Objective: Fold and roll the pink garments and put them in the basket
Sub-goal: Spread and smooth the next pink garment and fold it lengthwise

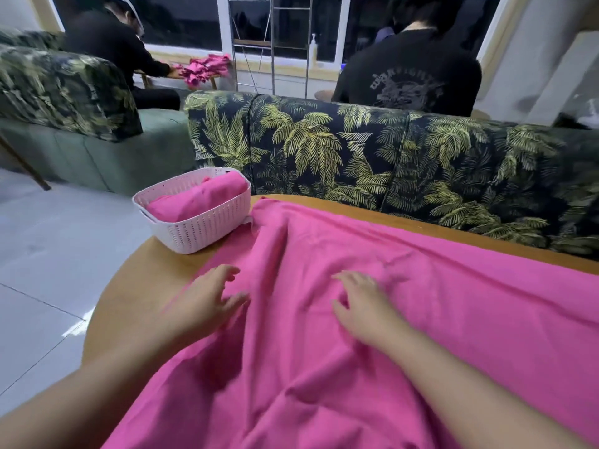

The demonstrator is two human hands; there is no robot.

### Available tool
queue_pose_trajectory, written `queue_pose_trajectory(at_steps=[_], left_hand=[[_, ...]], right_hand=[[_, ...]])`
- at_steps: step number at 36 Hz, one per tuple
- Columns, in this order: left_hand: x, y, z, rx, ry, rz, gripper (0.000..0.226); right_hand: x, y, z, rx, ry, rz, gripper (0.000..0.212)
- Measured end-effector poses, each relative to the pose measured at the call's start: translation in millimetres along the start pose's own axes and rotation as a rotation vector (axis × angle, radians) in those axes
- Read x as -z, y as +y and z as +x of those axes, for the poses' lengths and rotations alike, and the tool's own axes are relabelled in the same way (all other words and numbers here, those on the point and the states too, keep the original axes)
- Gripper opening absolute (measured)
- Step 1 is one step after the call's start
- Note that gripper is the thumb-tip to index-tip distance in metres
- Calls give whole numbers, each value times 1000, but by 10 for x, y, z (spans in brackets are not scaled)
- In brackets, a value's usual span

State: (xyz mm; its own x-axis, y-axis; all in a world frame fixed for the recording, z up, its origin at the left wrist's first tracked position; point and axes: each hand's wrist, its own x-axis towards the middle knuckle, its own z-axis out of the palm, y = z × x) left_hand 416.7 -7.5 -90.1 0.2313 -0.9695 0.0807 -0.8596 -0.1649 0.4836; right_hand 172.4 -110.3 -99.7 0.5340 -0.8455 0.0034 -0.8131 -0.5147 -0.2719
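Left hand (207, 303): lies over the left edge of the spread bright pink cloth garment (372, 319), fingers loose and slightly bent, the grip wide and holding nothing; the outline is blurred, so I cannot tell whether the fingertips press the cloth.
Right hand (363, 306): palm down on the middle of the same garment, fingers spread and relaxed, the grip wide, holding nothing.
Spread garment: under both hands, wrinkled, with a long fold ridge running away between them; it covers most of the round brown wooden surface (136, 286) and hangs off the near edge.
Basket: the pale pink perforated plastic basket (197, 228) stands on the surface beyond the left hand and a little to its left, its right side just beside the far corner of the spread garment.
Rolled garment: a folded pink cloth bundle (201, 199) lies inside the basket, filling it to the rim.
Sofa: a dark sofa with a green palm-leaf print (356, 150) runs across beyond both hands, close behind the surface.
Others in the room: a person in a black shirt (411, 72) sits with their back turned behind the sofa; far beyond the left hand another person in black (110, 50) leans over a heap of pink garments (204, 69).
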Motion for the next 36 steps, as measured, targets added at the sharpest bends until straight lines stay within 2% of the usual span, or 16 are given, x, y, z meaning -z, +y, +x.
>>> queue_pose_trajectory(at_steps=[4, 9, 13, 16, 21, 24, 30, 36], left_hand=[[-28, -169, -400, 59, -38, -121, 49], [5, -277, -843, 72, -131, -122, 45], [53, -334, -1118, 15, -62, -120, 34], [75, -380, -1267, -47, 24, -192, 37], [183, -320, -1427, 18, 283, -468, 25], [295, -297, -1444, 83, 382, -485, 20], [427, -425, -1419, 201, 414, -401, 11], [387, -569, -1448, 281, 424, -319, 13]], right_hand=[[-130, -313, -442, 96, 3, 66, 47], [-240, -514, -688, 72, -32, 51, 47], [-290, -545, -751, 35, -136, -7, 50], [-272, -567, -776, 27, -159, -56, 52], [-248, -594, -787, 1, -196, -83, 53], [-253, -606, -796, -7, -191, -93, 52], [-281, -580, -768, -5, -175, -65, 49], [-268, -568, -724, -22, -176, -8, 51]])
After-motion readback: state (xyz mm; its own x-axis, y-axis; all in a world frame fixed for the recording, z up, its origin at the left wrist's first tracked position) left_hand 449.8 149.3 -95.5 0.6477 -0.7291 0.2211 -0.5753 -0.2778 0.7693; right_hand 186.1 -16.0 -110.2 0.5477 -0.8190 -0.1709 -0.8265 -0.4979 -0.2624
